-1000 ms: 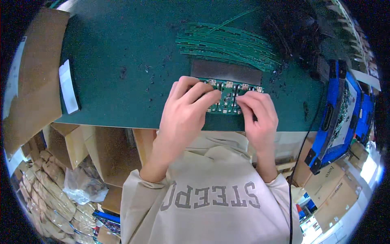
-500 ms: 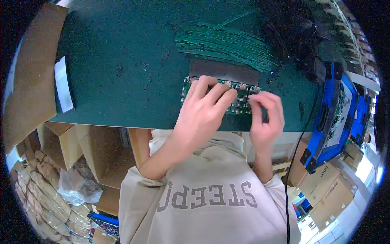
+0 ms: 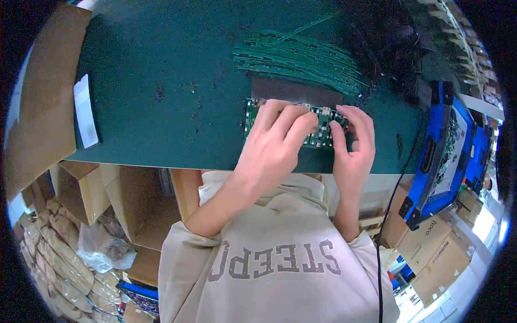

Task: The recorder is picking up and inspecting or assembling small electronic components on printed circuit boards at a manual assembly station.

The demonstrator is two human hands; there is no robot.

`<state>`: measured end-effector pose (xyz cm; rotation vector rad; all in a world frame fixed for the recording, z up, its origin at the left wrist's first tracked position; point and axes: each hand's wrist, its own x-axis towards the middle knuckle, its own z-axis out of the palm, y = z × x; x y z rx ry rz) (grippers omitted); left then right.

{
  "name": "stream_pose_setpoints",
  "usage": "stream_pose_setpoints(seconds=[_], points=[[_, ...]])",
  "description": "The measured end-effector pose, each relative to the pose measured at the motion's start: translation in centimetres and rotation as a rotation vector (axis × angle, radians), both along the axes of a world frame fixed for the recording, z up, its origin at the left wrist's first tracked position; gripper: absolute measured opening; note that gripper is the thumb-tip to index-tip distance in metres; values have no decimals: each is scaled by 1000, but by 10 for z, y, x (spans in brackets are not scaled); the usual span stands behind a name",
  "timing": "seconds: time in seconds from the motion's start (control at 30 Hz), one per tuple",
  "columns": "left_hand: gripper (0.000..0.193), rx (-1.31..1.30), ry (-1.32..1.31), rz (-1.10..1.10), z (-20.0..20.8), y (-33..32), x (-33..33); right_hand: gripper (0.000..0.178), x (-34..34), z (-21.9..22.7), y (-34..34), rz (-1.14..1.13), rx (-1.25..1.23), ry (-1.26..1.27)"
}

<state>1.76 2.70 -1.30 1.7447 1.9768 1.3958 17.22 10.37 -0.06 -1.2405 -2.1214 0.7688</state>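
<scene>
A green circuit board panel [image 3: 322, 129] with small silver connectors along its far edge lies near the front of the table. My left hand [image 3: 277, 134] rests over its left and middle part, fingers curled down onto it; the fingertips are partly hidden. At the panel's right end is my right hand [image 3: 356, 134], thumb on the near side and fingers bent over the far corner, gripping that end. Just beyond the panel lies a flat dark strip [image 3: 296, 91]. Farther back, a pile of thin green board strips [image 3: 299, 56] is spread out.
A white flat object [image 3: 85, 112] lies at the left by a cardboard sheet [image 3: 46, 81]. Black material [image 3: 388, 43] is heaped at the far right. Blue-framed trays [image 3: 439, 156] stand right, beside a black cable [image 3: 383, 231]. Dark crumbs [image 3: 160, 92] dot the green mat.
The circuit board panel has shifted slightly right and away from me. My right thumb and fingers have parted and moved up around its right end. My left hand has moved a little with it.
</scene>
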Motion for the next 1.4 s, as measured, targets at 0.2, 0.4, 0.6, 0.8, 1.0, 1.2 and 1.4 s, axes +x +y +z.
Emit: stream_pose_setpoints(seconds=[0.2, 0.4, 0.6, 0.8, 1.0, 1.2, 1.4], points=[[28, -70, 16, 364, 13, -7, -60, 30, 4, 2, 1, -52, -57, 68], [37, -55, 219, 485, 9, -11, -73, 29, -2, -1, 8, -56, -124, 350], [37, -219, -191, 208, 28, -9, -57, 28, -11, 1, 22, -105, -134, 390], [34, -73, -228, 224, 20, 14, -64, 24, -23, 7, 39, -88, -75, 372], [26, 95, -146, 205, 11, 7, -65, 22, -27, 8, 35, -74, 49, 349], [24, 103, -448, 206, 13, -21, -46, 23, -19, 14, 16, -75, 165, 344], [25, -53, -544, 296, 6, -21, -43, 25, -7, 10, 13, 2, 52, 179]])
